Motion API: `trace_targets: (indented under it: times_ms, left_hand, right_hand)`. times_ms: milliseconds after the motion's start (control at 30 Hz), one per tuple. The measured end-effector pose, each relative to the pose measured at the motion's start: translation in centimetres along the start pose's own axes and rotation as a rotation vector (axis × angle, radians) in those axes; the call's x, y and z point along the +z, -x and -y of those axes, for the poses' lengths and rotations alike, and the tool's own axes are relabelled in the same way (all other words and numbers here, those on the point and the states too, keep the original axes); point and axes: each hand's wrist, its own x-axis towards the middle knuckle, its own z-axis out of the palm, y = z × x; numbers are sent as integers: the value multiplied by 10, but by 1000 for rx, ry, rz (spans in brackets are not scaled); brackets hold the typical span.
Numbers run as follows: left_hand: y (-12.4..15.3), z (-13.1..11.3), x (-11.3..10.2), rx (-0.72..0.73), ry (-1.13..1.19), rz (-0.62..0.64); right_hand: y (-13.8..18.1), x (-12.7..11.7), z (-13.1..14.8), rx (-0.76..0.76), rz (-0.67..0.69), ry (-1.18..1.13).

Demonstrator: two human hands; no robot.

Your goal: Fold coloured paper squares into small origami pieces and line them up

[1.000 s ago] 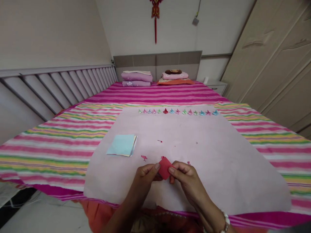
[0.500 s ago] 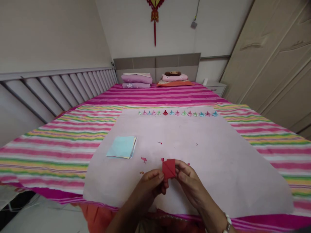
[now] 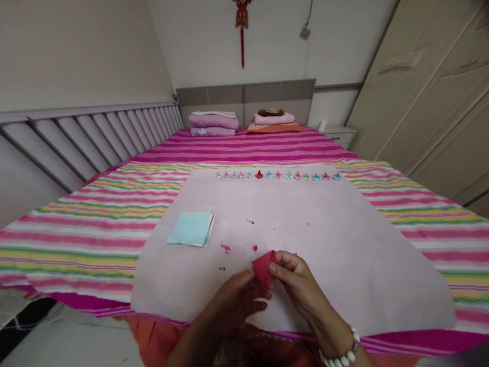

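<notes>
A folded piece of red origami paper (image 3: 263, 267) is held up over the white sheet, one corner pointing upward. My right hand (image 3: 296, 278) pinches its right side between thumb and fingers, and a white beaded bracelet circles that wrist. Just left of the paper and below it, my left hand (image 3: 240, 298) has its fingers apart; whether its fingertips touch the paper I cannot tell. Small red scraps (image 3: 225, 248) lie on the sheet beyond my hands. To the left rests a stack of square paper (image 3: 191, 228), light blue on top.
The white sheet (image 3: 324, 285) covers part of a bed with a striped bedspread (image 3: 412, 214). Along its far edge runs a row of small folded paper pieces (image 3: 289, 176) in several colours. Folded bedding (image 3: 214, 122) is stacked by the headboard (image 3: 275, 92). A wardrobe (image 3: 431, 92) stands at right.
The red paper has turned from a squared position to a corner-up one. My left hand has loosened its pinch and spread its fingers, while my right thumb now lies across the paper's front.
</notes>
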Motion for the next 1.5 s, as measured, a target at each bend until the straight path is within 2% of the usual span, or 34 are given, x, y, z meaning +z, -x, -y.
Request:
trace_targets:
  times_ms: [67, 133, 233, 367, 633, 767, 1067, 1333, 1500]
  left_hand:
    - [-2, -6, -2, 204, -102, -101]
    - [-1, -13, -2, 353, -205, -142]
    - [5, -20, 1, 442, -396, -187]
    - [9, -22, 8, 457, -535, -236]
    - [6, -14, 7, 466, -448, -300]
    - [10, -16, 13, 465, -467, -319]
    - [13, -20, 10, 479, -561, -249]
    - [17, -25, 7, 498, -566, -117]
    - [15, -25, 9, 504, -585, -158]
  right_hand:
    - [-1, -3, 0, -25, -73, 57]
    - [-1, -3, 0, -30, -110, 104]
    - [-1, -1, -1, -5, -100, 135]
    - [1, 4, -2, 33, -66, 139]
    - [6, 7, 0, 40, -31, 17]
    - [6, 9, -1, 53, -77, 0]
    - [7, 13, 1, 35, -150, -9]
    - [5, 7, 0, -91, -87, 10]
    - [6, 5, -1, -134, -25, 72]
